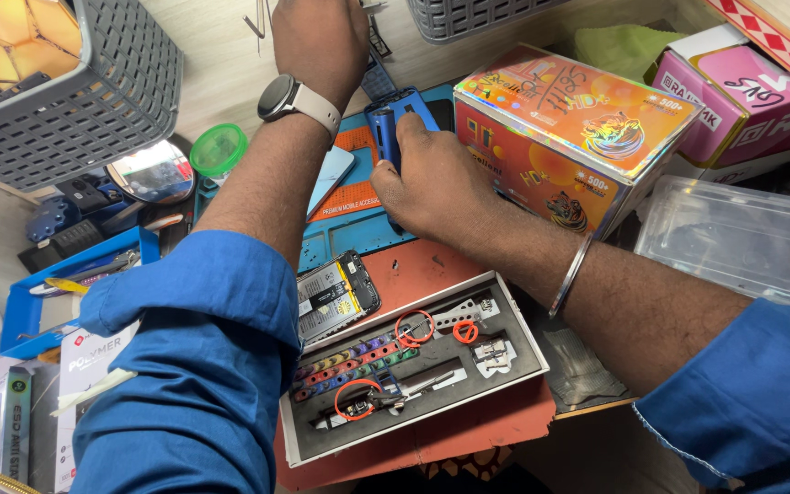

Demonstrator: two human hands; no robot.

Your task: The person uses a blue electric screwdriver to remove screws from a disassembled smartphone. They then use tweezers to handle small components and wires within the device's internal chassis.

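Blue tool (393, 123) clamped in right hand (427, 183) over cluttered blue mat (358, 233); left hand's (317, 37) grip unclear

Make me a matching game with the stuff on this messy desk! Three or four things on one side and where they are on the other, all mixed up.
Things:
1. blue tool
2. green lid
3. opened phone
4. wristwatch

Places:
A. on the left arm
B. under the right hand
C. just above the bit tray, by the left sleeve
D. beside the round mirror

Pairs: 1-B, 2-D, 3-C, 4-A
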